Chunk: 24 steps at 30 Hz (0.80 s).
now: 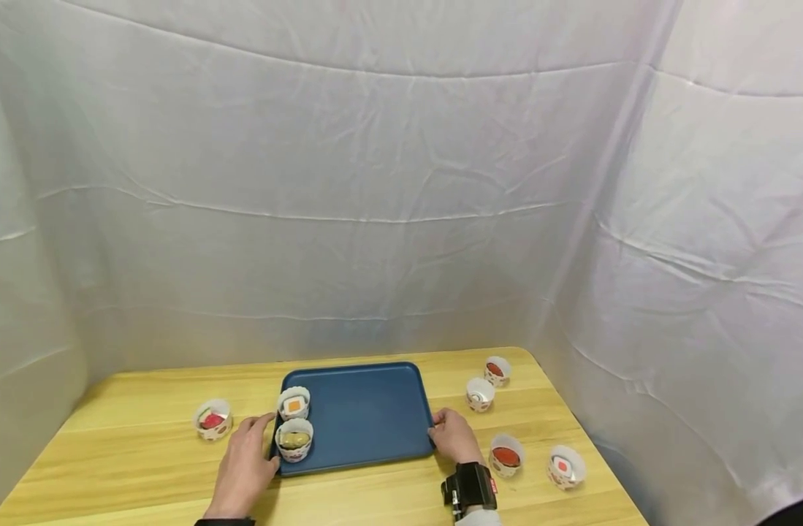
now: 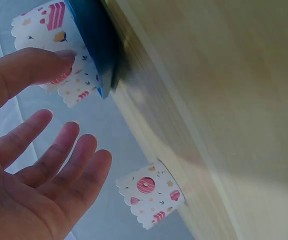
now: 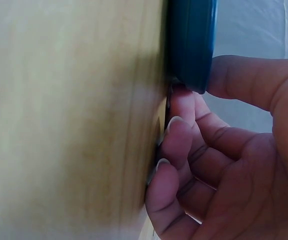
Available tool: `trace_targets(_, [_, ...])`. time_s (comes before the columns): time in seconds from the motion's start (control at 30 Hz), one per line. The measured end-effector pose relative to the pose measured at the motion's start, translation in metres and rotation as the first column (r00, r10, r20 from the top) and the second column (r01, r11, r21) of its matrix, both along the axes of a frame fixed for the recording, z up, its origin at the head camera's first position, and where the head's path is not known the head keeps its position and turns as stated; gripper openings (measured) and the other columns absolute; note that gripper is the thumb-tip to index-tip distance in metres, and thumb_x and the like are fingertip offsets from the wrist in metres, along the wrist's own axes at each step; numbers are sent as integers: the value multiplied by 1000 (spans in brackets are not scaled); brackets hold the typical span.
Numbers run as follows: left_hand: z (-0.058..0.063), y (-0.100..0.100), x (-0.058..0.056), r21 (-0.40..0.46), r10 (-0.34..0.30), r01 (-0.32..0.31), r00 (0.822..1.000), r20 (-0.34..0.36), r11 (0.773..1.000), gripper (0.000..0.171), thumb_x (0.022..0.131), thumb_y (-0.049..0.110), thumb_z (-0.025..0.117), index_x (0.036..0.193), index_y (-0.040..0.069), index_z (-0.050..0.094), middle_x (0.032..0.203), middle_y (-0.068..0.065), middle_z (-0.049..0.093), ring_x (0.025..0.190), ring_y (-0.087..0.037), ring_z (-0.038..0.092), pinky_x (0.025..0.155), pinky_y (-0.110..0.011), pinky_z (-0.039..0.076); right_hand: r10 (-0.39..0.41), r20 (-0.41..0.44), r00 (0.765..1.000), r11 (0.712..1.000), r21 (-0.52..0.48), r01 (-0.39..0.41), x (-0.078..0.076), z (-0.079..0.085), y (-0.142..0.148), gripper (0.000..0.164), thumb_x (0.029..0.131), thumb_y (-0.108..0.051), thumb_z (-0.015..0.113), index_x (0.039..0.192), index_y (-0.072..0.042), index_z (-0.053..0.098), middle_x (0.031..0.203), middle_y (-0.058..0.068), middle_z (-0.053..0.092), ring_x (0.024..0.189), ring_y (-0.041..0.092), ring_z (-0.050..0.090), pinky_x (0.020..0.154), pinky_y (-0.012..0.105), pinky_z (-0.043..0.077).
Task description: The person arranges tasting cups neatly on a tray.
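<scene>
A blue tray (image 1: 371, 413) lies on the wooden table. My right hand (image 1: 457, 438) pinches its right rim; the thumb rests on the tray's side (image 3: 194, 45) and curled fingertips reach under the edge in the right wrist view. At the other end, my left hand (image 1: 243, 464) is beside the rim with its fingers spread and relaxed. Its thumb overlaps a printed paper cup (image 2: 59, 30) in the left wrist view. Two cups stand at the tray's left end: one holds a white piece with an orange square (image 1: 294, 405), the other a yellowish piece (image 1: 294, 440).
Left of my left hand, a paper cup (image 1: 212, 419) holds a pink-red and green piece. On the right stand several more cups: two near the back (image 1: 480, 394), one with red contents (image 1: 507, 456), another near the right edge (image 1: 566, 467). Pale cloth (image 1: 348, 183) hangs behind the table.
</scene>
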<state>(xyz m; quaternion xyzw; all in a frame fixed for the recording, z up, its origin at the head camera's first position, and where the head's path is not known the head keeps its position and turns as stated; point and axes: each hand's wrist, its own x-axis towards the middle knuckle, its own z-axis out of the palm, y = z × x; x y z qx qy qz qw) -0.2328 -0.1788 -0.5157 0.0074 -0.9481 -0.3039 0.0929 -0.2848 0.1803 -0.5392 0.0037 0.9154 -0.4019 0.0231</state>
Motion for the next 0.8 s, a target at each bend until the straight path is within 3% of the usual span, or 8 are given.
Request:
trace_targets(0.17, [-3,-4,3,-12,2,-2,999,-39,1000,68,69,-7,81,132,-9,57,125,-33,57,113,-51,57,92,-65,50,-4,-4,1000,1000,7,4,1,1,0,15,95,-7,67,107,1,61,84,6,60,74,19,55,65,33,45])
trace_targets(0.4, [-10,-14,5,-63,15,-25,988,-154,998,66,65,-9,79,128,-11,59,122,-36,55,115,-56,52,97,-67,45,-4,-6,1000,1000,5,4,1,2,-1,15,95,-7,67,107,1,62,83,6,60,73,19,55,64,33,44])
trace_targets(0.67, [-11,-25,0,-75,28,-37,992,-121,996,68,66,-7,78,130,-12,57,126,-37,52,118,-57,46,95,-68,43,-1,9,1000,1000,-5,1,-2,0,2,16,95,-8,67,108,1,62,84,6,60,74,19,55,65,33,45])
trace_targets(0.8, [-12,-31,-2,-90,33,-46,990,-138,995,71,65,-6,78,131,-13,55,127,-40,50,118,-58,44,95,-71,42,-2,25,1000,1000,-9,2,-5,-1,2,15,95,-8,67,107,0,62,83,5,60,73,18,55,64,33,44])
